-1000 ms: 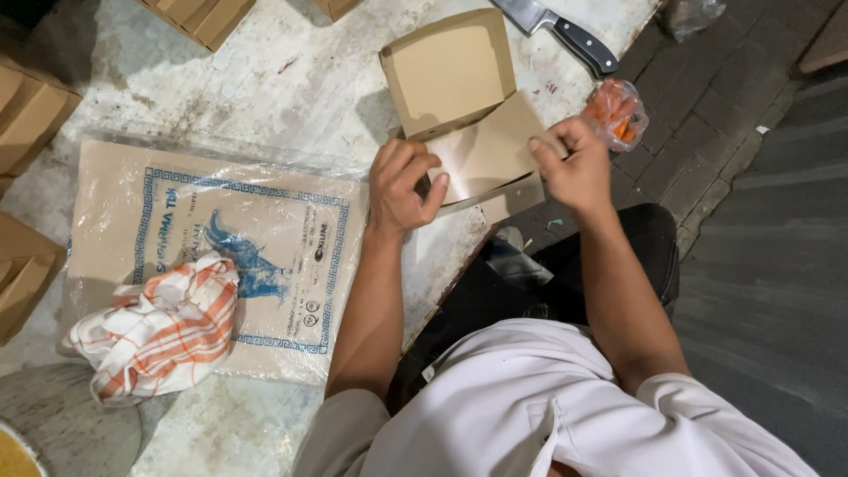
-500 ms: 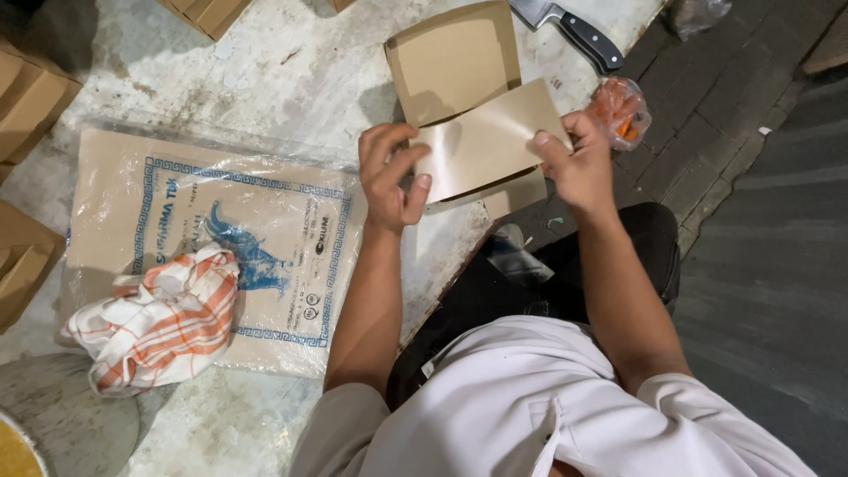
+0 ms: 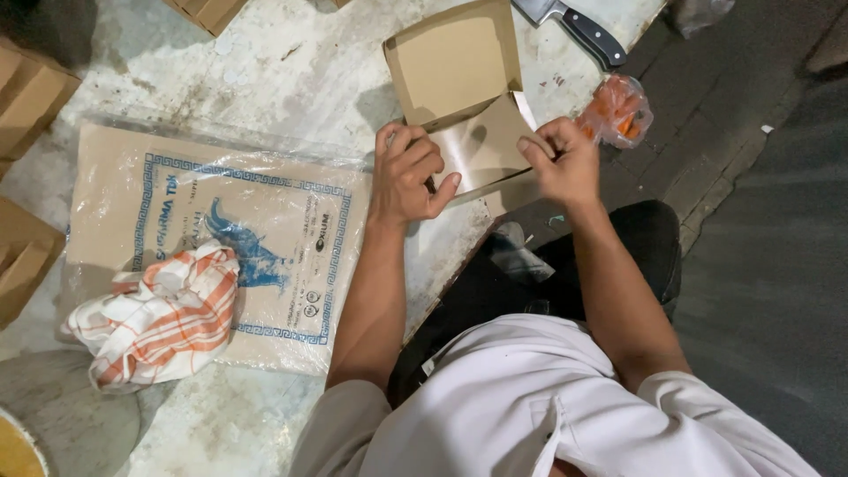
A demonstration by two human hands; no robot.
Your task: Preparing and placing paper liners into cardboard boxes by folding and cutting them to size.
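A: Far left?
B: Orange-checked white cloth (image 3: pixel 159 322) lay on a plastic-wrapped printed brown paper pack (image 3: pixel 221 243).

A: Hands?
B: Left hand (image 3: pixel 406 177) curled, pinching the brown cardboard fold-up box (image 3: pixel 459 97) at its near flap on the stained white table (image 3: pixel 291 79) — right hand (image 3: pixel 561 163) pinched the flap's right edge.

A: Right side?
B: Black-handled knife (image 3: pixel 583 34) — small orange-filled plastic bag (image 3: pixel 616 110).
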